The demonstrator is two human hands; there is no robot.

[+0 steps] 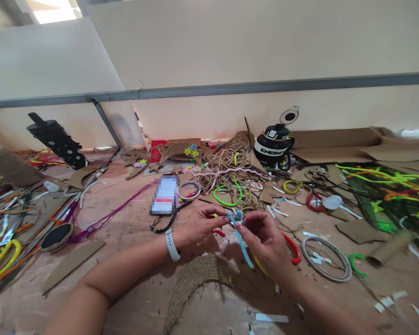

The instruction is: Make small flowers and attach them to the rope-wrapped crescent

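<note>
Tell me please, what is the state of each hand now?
Left hand: closed, pinching the blue strip.
Right hand: closed, holding the same blue strip.

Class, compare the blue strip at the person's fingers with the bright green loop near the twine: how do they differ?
Colour: the blue strip is light blue; the green loop is vivid green.
Place: the strip is pinched between the left hand and right hand; the loop lies untouched.
Shape: the strip's tail runs nearly straight; the loop curves round.
Shared: both are slim.
</note>
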